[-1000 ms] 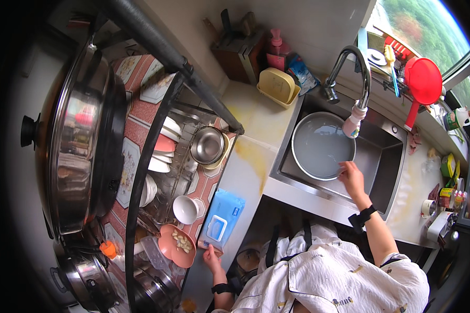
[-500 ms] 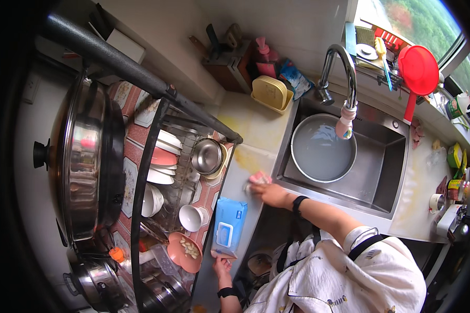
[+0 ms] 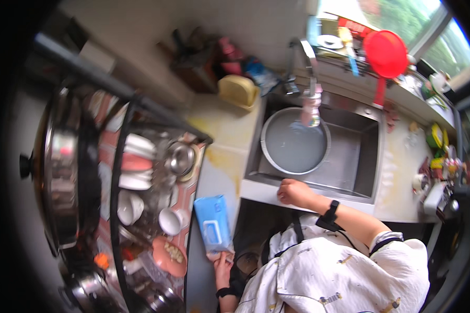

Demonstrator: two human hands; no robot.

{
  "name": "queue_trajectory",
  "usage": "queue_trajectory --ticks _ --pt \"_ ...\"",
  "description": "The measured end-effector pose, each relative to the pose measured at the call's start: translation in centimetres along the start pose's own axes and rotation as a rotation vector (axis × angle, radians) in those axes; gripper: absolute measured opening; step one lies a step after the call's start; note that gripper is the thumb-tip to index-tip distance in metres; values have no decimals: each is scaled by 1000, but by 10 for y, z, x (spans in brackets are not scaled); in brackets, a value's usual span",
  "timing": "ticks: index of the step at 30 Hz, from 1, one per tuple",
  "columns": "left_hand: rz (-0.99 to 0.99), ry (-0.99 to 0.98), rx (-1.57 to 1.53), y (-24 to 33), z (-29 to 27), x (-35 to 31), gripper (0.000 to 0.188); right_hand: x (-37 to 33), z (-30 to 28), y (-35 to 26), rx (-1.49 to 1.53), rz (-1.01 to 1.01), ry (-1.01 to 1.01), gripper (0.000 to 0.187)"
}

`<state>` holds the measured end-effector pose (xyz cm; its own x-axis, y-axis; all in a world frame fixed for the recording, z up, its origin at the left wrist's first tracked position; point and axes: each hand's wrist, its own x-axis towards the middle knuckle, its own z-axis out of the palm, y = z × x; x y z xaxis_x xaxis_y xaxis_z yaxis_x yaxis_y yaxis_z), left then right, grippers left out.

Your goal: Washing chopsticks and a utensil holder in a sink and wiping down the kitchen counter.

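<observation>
My left hand [image 3: 223, 266] pinches the near end of a blue pack of wet wipes [image 3: 220, 208] with a white lid, on the narrow counter beside the dish rack. My right hand [image 3: 294, 193] is closed over the front rim of the sink [image 3: 352, 196]. What its fingers hold, if anything, is hidden. Just beyond that hand, a round metal basin [image 3: 293, 143] of cloudy water sits in the sink under the tap [image 3: 312, 107]. Yellowish stains [image 3: 219, 159] mark the counter left of the sink.
A dark rack frame [image 3: 122, 208] stands at the left, around white bowls [image 3: 171, 221], plates and a pink dish [image 3: 169, 255]. Behind the counter are a yellow container [image 3: 237, 91] and a knife block [image 3: 196, 73]. A red pan [image 3: 385, 53] hangs by the window.
My right hand has moved right from the stained counter to the sink's front rim; the pinkish cloth under it no longer shows. The wipes pack has turned slightly. The whole view has shifted.
</observation>
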<state>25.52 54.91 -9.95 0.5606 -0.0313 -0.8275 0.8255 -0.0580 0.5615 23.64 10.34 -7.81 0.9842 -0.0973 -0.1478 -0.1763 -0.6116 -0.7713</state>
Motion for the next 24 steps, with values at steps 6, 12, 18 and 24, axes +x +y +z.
queue_trajectory --ticks 6,12,18,24 --pt "-43 -40 -259 -20 -21 16 37 -30 -5 24 -196 1 -4 11" --pt "-46 -34 -268 -24 -22 50 66 -104 -59 61 -229 339 288 10" --pt "0 -47 -198 -18 -19 74 74 -205 -115 110 -456 781 824 7" --pt "69 -64 -158 -17 -27 96 83 -265 -84 173 -447 1053 553 18"
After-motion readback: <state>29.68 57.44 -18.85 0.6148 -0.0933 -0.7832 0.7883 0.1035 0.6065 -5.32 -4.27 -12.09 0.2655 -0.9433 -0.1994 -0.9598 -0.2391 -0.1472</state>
